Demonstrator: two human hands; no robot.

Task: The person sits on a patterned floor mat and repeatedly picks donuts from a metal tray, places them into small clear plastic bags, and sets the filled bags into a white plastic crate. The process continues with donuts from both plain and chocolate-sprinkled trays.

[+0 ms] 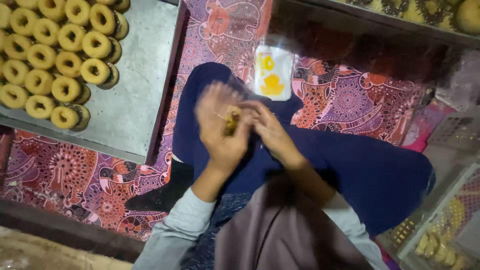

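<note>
Working at frame centre: left hand (220, 127) and right hand (272, 132) meeting over the lap, fingers of both pinching a small yellowish pastry (231, 120), possibly wrapping it, though blurring hides the detail. Needing next a steady grip while bagging. Lying just above the hands, a clear rectangular packet (272, 70) with a white and yellow label. Filling the upper left, ring-shaped pastries (55, 55) on a metal tray (135, 100).

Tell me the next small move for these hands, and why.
Probably steady the small yellowish piece between both hands before anything else. The left hand and right hand meet around it over the lap, both blurred, and the clear packet lies just beyond, untouched.
</note>
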